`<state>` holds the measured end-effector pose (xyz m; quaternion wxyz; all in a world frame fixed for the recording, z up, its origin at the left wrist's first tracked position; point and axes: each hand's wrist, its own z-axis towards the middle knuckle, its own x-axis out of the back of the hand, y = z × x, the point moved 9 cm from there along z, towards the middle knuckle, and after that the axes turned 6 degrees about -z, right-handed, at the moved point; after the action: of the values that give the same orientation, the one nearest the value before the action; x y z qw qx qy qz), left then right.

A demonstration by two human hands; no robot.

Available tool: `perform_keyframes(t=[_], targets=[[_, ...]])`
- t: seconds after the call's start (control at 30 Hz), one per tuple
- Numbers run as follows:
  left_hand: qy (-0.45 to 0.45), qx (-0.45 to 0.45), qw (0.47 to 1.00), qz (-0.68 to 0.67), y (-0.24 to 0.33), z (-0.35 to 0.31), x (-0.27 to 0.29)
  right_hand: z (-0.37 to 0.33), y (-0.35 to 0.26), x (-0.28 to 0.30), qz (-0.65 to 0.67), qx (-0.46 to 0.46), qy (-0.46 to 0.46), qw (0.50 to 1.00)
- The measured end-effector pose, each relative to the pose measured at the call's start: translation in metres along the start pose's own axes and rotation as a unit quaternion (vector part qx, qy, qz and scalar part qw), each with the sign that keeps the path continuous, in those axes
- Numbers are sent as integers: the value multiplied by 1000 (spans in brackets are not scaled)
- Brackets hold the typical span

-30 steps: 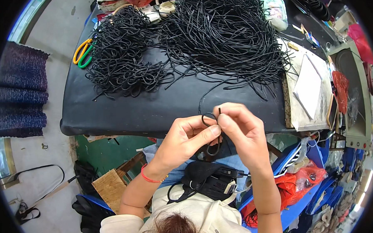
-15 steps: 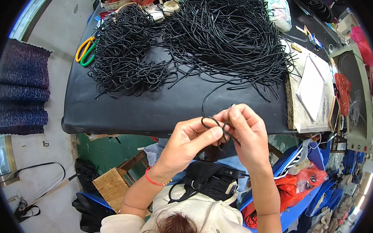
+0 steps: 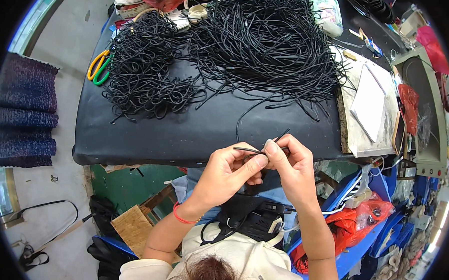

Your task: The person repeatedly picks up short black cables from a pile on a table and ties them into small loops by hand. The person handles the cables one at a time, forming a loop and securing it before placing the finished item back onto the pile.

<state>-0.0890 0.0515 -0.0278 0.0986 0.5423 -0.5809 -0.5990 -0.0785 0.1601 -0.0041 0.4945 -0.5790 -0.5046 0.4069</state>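
Just past the near edge of a black-covered table (image 3: 149, 136), both my hands pinch one thin black cord (image 3: 248, 150). My left hand (image 3: 228, 172) has it between thumb and forefinger, with a short length sticking out to the left. My right hand (image 3: 291, 165) grips it close beside, thumb tips nearly meeting, and a free end points up past the forefinger. Part of the cord is hidden behind my fingers. Another stretch runs from my hands toward a big heap of loose black cords (image 3: 268, 47). To its left lies a smaller pile of looped black cords (image 3: 147, 69).
Scissors with yellow and green handles (image 3: 99, 68) lie at the table's left edge. A pale board (image 3: 385, 132) carrying a white sheet (image 3: 370, 104) is on the right. Below it hangs a red plastic bag (image 3: 366, 219). A wooden stool (image 3: 133, 226) stands lower left.
The open loop between my hands has closed up; cord ends now stick out left and up right. My right hand has shifted slightly left and down. The whole view has shifted a little.
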Motion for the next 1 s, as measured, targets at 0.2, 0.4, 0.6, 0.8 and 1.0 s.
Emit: perform_keyframes(t=[0.2, 0.4, 0.6, 0.8, 1.0], targets=[[13, -45, 997, 63, 8, -5, -4, -1, -2, 3, 28, 17, 33, 999], [32, -65, 991, 114, 9, -5, 3, 4, 13, 2, 44, -29, 15, 998], [24, -24, 995, 99, 13, 1, 16, -2, 16, 5, 18, -53, -46, 997], [23, -41, 996, 78, 15, -1, 13, -7, 9, -4, 24, -38, -54, 998], [35, -18, 998, 45, 10, -1, 17, -9, 11, -5, 18, -33, -58, 998]])
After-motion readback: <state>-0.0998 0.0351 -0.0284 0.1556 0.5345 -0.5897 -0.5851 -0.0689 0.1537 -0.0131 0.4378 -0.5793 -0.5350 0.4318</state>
